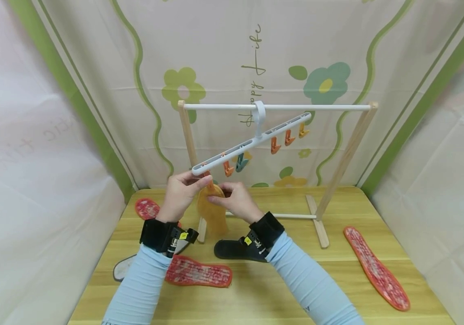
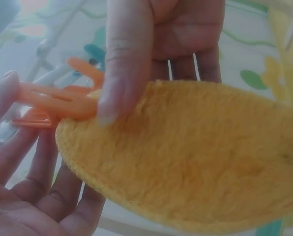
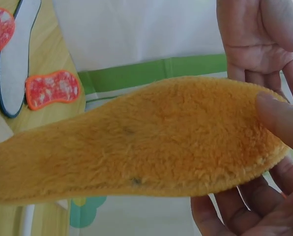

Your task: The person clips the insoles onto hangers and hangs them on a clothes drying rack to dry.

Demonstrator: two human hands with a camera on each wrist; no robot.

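Observation:
A white hanger [image 1: 252,143] with orange and teal clips hangs tilted from the rod [image 1: 317,107] of a wooden rack, its left end low. My left hand [image 1: 180,192] pinches the orange clip [image 2: 53,102] at that low end. My right hand [image 1: 237,201] holds a fuzzy yellow insole [image 1: 213,214] by its top, thumb on the pile, and brings its edge to the clip. In the left wrist view the insole [image 2: 195,162] touches the clip's open tips, with my left hand [image 2: 23,177] below. The right wrist view shows the insole [image 3: 146,142] lengthwise, with my right hand [image 3: 245,216] at its end.
Red patterned insoles lie on the wooden table [image 1: 337,289]: one front left [image 1: 199,271], one at the right [image 1: 376,268], one at the back left [image 1: 147,208]. A black insole [image 1: 236,250] and a white one [image 1: 124,271] lie under my forearms. Cloth walls close in on three sides.

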